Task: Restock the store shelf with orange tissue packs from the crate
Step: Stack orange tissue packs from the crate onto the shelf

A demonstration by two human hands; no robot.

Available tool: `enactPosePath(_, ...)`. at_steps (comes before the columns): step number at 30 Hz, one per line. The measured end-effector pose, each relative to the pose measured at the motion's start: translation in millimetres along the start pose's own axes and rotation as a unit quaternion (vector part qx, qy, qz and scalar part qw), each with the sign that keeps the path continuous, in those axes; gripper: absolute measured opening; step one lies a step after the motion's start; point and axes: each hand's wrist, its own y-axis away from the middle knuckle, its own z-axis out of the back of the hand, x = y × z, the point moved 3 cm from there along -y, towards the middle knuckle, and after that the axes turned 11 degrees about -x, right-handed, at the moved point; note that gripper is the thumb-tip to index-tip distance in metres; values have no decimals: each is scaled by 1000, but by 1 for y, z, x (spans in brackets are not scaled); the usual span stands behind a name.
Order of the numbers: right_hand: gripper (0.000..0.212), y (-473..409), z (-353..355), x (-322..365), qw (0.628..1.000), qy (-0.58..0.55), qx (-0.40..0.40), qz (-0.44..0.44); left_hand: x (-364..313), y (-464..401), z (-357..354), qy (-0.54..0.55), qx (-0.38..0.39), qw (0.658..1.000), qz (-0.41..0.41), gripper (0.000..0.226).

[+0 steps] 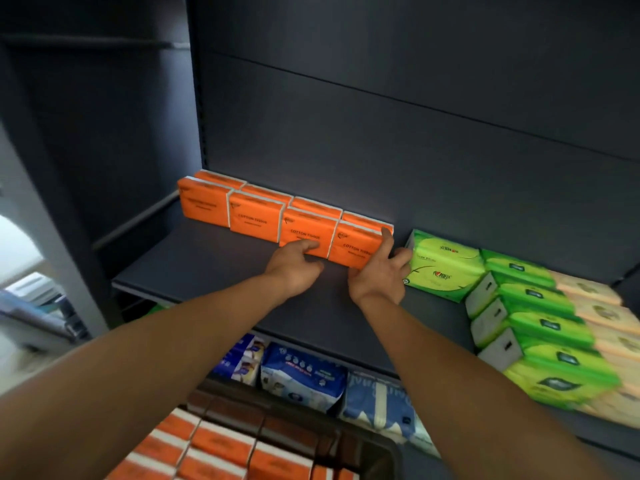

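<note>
nearest to us, at the bottom edge, the dark crate (367, 448) holds orange tissue packs (221, 448) lying in blurred rows. just beyond it, on a lower shelf, we see blue-and-white soft packs (304, 379) standing side by side. two bare forearms reach up and away from us over the crate to the dark shelf board (207, 271). on that board the left hand (294, 265) lies with its fingers loosely curled; its fingertips touch the lower front face of an upright orange pack marked "cotton tissue" (306, 230), and we cannot tell whether it grips the pack or only presses it. the right hand (381, 271) holds the rightmost orange pack (356, 247), thumb at the pack's lower front and a finger raised along its right end. just right of this hand a green tissue pack (443, 268) stands on the board, and a row of green packs (540, 327) runs toward us along the right side, with pale peach packs (602, 317) beside them. farther back we count four orange packs in a front row and four more (266, 192) directly behind, touching one another, the rear row against the dark back panel (381, 116).
</note>
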Motion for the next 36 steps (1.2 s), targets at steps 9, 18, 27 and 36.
enactPosePath(9,25,66,61,11,995,-88,41,31,-9,84,48,28,-18,999,-14,12)
enactPosePath(18,8,159,90,0,975,-196,94,-51,43,185,88,30,-28,999,-8,12)
enactPosePath(27,5,311,52,-41,961,-162,221,-44,167,290,98,-9,66,991,117,27)
enactPosePath(36,11,427,25,-91,922,-79,372,-70,244,348,98,-401,327,855,-33,28)
